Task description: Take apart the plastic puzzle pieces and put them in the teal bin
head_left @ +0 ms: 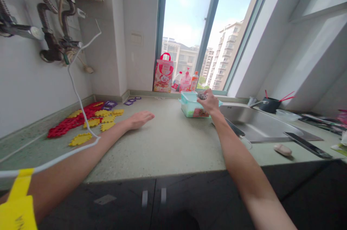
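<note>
A: Right hand first. What's it on?

B: Closed round a small grey scouring pad, held just over the open teal plastic box. Box sits on the table, just left of the steel sink, below the window.

A: Left hand?

B: Flat, palm down, fingers stretched and close together, holding nothing. Rests on the table well left of the teal box.

A: Anything beyond it?

B: Red, yellow and purple puzzle mats spread farther left of the box, against the wall. A white cable hangs from the pipes on that wall and trails across the left forearm.

A: Behind the box?

B: On the sill: a red-handled printed bag, then three bottles just right of it, all close behind the box.

A: Right of the box?

B: The sink, a dark pot with red chopsticks beyond it, a pale oval lump near the table's front edge – can't tell what it is
</note>
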Tool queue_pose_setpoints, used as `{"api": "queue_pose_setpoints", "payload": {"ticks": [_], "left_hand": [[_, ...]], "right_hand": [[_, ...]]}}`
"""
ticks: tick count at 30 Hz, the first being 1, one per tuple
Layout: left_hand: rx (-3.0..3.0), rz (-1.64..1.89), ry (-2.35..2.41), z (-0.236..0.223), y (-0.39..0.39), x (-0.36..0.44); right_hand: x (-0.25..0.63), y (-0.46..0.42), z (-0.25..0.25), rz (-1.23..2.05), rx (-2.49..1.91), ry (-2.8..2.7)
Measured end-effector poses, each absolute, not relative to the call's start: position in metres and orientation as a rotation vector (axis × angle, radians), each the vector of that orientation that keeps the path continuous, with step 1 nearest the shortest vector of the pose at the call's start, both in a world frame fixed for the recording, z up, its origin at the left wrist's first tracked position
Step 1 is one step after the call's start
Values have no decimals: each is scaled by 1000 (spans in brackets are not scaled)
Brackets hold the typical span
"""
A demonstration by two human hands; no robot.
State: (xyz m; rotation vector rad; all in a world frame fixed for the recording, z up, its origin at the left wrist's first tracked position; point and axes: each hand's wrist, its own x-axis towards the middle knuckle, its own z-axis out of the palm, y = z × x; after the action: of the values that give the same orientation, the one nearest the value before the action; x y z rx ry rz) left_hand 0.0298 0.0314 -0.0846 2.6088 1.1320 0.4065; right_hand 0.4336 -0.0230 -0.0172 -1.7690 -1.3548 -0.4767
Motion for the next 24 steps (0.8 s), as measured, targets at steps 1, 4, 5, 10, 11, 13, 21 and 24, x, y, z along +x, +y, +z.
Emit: {"api": "queue_pose_setpoints", "payload": {"ticks": [1, 4, 5, 10, 11, 13, 21, 24], "left_hand": [[2607, 406, 1131, -85, 31, 30], [2606, 399, 1129, -85, 31, 29], [2610, 398, 1128, -85, 32, 29], [2612, 400, 1127, -86, 32, 27], [2610, 400, 1122, -86, 32, 27], [2610, 405, 1111, -86, 32, 27], [2620, 408, 1115, -85, 32, 28], [2621, 401, 1114, -85, 32, 28]], "right_hand": [[434, -22, -19, -471, -1790, -1356], [435, -20, -21, -446, -1822, -1359], [435, -20, -21, -435, -1831, -1360], [435, -20, -19, -382, -1892, -1375], [435, -20, -19, -371, -1904, -1385], [436, -19, -19, -352, -1925, -1413], [434, -17, -18, -329, -2033, -1543], [430, -19, -16, -330, -2068, -1571]]}}
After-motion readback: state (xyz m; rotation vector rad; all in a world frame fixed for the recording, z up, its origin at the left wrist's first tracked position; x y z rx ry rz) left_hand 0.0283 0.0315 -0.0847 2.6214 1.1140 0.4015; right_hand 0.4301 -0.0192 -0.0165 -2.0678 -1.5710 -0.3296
